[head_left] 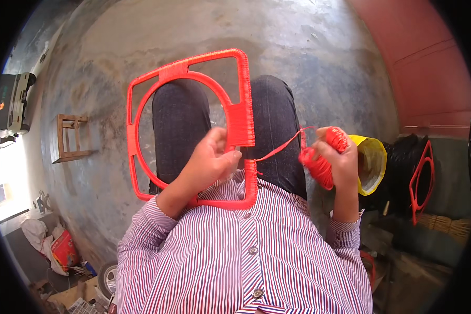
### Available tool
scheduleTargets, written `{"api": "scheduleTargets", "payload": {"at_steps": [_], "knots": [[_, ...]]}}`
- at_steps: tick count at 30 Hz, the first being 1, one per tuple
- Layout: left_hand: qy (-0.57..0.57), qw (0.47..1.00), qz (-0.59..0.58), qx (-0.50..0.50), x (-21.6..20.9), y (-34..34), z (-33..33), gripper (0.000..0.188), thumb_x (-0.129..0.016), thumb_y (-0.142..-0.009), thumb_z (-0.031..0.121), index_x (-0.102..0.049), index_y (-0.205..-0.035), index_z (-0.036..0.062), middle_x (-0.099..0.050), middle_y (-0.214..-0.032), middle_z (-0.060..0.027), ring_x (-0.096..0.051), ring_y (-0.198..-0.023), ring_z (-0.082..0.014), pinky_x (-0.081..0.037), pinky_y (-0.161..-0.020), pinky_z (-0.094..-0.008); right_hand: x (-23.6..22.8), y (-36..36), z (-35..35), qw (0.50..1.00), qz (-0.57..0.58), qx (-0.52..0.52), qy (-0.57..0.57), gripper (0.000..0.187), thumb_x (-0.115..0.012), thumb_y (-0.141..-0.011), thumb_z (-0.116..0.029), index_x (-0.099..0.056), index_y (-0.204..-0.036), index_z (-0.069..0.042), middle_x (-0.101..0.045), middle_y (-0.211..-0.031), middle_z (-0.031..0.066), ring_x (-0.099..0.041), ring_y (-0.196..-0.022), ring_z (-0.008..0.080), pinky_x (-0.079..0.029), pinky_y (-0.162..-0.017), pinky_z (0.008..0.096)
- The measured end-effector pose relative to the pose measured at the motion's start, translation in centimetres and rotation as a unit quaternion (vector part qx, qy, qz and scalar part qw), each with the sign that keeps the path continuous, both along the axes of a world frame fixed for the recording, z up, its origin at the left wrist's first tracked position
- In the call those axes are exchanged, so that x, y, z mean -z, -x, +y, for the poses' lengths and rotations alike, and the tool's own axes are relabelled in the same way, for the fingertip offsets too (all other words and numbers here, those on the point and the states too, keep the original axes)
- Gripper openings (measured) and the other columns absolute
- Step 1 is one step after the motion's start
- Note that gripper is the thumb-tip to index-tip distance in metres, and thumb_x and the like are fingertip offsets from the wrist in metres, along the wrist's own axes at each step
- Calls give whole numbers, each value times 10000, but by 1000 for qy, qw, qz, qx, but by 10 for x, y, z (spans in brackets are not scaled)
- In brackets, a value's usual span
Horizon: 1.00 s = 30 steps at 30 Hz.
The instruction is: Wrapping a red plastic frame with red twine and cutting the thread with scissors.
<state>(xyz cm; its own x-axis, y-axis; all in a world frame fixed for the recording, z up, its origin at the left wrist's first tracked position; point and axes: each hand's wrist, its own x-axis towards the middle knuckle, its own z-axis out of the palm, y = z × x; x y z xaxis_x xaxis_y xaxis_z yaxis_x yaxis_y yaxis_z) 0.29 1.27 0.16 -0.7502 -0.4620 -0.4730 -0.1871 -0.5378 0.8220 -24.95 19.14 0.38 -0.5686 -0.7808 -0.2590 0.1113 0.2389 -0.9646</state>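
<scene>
A square red frame with a round ring inside it rests across my lap, its bars closely wrapped in red strip. My left hand is closed on the frame's right side, thumb and fingers pinching it where a short stretch of dark bar shows between wrapped parts. From that spot a narrow red plastic strip runs rightward to my right hand. The right hand is raised beside my right thigh, fingers curled round a bundle of red strip. Part of the ring is hidden behind my left hand.
A yellow-rimmed container stands beyond my right hand, next to black plastic. Another red frame leans there. A small wooden stool is on the concrete floor at left, with a wheel at lower left.
</scene>
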Motion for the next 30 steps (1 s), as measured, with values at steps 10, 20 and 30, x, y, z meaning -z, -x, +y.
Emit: {"api": "scheduleTargets", "payload": {"at_steps": [10,20,30], "knots": [[539,841,0,42,-5,-15,23,346,-833,-751,19,-665,-1049,74,-402,-1224,-97,-524,-1050,-169,-490,-916,-307,2,-69,-30,962,-187,-199,-19,249,-721,-818,58,-649,-1048,-2,-687,-966,41,-661,-907,106,-564,-811,286],[584,810,7,43,-4,2,37,324,-862,-656,30,-729,-941,109,-603,-943,-46,-546,-924,-247,-450,-820,-372,8,-75,-33,961,-212,-176,10,229,-709,-848,89,-641,-1050,4,-671,-943,37,-661,-863,119,-566,-765,269],[632,772,13,62,-4,5,36,194,-769,-759,7,-615,-862,63,-559,-867,-74,-514,-841,-274,-445,-764,-387,13,-82,-32,971,-176,-160,31,223,-737,-810,11,-641,-1009,-23,-656,-887,3,-595,-826,60,-514,-733,256]]}}
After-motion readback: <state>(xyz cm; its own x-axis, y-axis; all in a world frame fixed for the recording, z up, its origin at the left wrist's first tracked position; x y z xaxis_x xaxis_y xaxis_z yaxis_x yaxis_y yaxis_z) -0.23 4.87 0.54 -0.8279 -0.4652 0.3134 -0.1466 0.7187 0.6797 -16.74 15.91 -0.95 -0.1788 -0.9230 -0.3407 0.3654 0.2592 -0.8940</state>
